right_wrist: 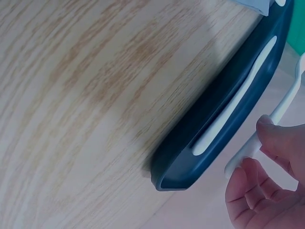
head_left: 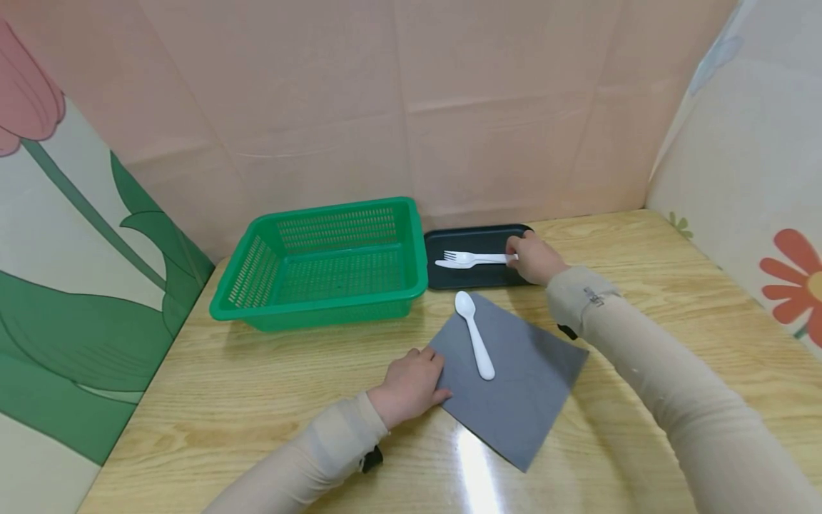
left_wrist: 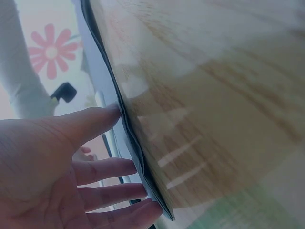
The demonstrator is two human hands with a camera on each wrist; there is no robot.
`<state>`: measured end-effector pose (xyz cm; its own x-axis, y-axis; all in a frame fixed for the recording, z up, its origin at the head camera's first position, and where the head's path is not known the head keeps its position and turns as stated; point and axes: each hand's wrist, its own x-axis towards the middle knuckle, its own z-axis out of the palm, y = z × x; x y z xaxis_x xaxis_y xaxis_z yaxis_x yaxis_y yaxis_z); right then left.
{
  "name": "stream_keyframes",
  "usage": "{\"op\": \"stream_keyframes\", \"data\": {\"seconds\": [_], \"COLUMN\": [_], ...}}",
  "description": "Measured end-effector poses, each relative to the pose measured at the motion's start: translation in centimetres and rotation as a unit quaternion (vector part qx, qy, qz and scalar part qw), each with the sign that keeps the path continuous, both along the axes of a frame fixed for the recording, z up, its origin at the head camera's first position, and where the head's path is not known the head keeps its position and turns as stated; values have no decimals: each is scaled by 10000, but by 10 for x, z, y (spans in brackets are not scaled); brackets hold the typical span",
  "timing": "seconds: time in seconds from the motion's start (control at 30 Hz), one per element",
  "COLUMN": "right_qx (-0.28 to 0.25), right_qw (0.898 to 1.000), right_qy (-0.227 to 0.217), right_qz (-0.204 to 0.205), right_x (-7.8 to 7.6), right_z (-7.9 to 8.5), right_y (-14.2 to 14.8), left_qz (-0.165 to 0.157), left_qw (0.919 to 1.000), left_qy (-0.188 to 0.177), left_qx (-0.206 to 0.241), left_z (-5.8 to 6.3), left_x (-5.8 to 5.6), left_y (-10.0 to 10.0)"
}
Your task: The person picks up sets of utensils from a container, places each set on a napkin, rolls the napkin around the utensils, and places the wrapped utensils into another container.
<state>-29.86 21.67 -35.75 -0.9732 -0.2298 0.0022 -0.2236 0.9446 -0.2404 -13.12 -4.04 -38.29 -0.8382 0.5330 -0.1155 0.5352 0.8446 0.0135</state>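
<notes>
In the head view, my right hand pinches the handle of a white plastic fork over a black tray. A white plastic knife lies in the tray, and the right wrist view has the fork handle raised above it between thumb and fingertips. A grey napkin lies turned at an angle on the table, with a white plastic spoon on it. My left hand rests at the napkin's left edge; its extended fingers touch that edge in the left wrist view.
A green perforated basket stands at the back left, beside the tray. The wood-grain table meets a pinkish covered wall behind. Flower-printed panels flank both sides.
</notes>
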Motion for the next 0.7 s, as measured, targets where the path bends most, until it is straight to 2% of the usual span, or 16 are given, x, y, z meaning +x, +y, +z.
{"op": "stream_keyframes", "data": {"seconds": [0.37,0.7], "right_qx": [-41,-102], "right_qw": [9999,9992], "right_qy": [-74,175], "right_qz": [141,332], "right_x": [6,11], "right_z": [2,2], "right_y": [1,1], "left_qz": [13,-18], "left_qw": [10000,10000], "left_qy": [-2,16], "left_qx": [13,30], "left_z": [1,0], "left_x": [0,0], "left_y": [0,0]}}
